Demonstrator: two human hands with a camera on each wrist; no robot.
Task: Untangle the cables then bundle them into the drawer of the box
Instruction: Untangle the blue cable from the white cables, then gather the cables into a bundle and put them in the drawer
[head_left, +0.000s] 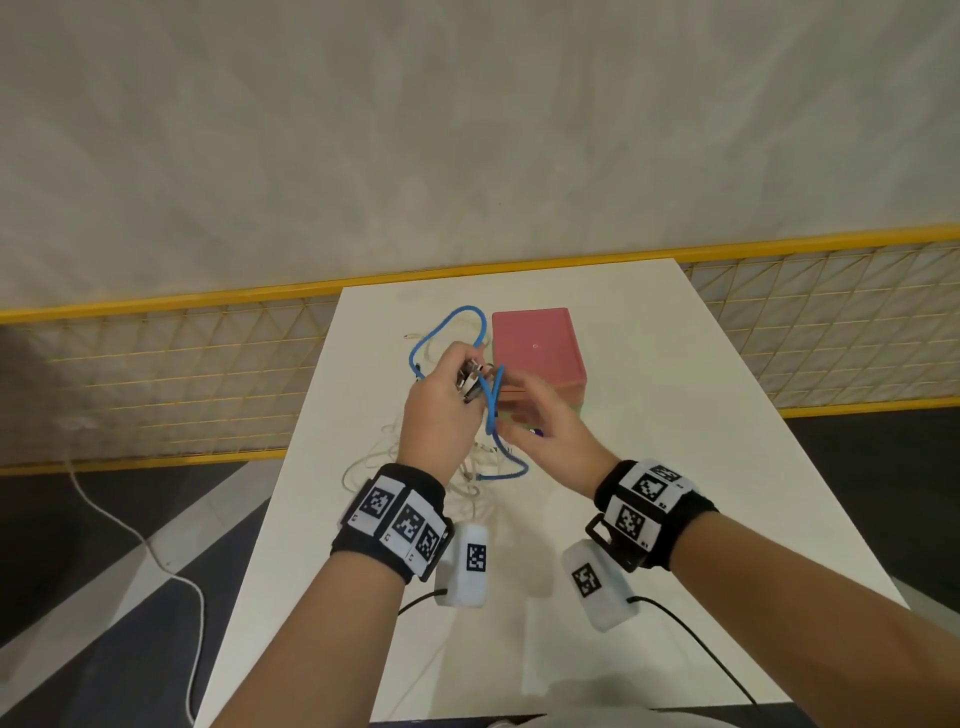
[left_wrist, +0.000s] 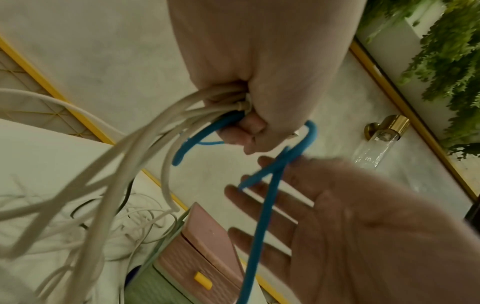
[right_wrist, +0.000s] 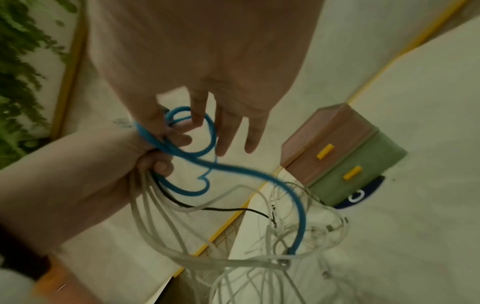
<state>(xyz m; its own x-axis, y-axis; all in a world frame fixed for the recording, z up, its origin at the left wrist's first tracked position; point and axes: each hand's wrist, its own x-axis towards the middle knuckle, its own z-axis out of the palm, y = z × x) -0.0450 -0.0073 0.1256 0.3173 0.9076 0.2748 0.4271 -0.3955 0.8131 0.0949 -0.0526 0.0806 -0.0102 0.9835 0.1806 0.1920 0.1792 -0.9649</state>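
- Left hand (head_left: 439, 415) is gripping gathered white cables (left_wrist: 145, 131) and blue cable (right_wrist: 259, 174) in a fist above the table (head_left: 649, 519).
- Right hand (head_left: 540, 421), fingers straight, is touching the blue loop just right of that fist.
- Judgement: draw blue free slowly while the fist is keeping the plugs together; box (head_left: 535, 353) is sitting beyond both hands, drawers closed.

Blue cable (head_left: 487, 395) among white cables (right_wrist: 166, 222) and one black cable (right_wrist: 228, 209); box (right_wrist: 337, 148) pink over green, yellow handles (right_wrist: 325, 151); white table (head_left: 649, 467).

Black wristbands (head_left: 400, 519) — checkered tags.
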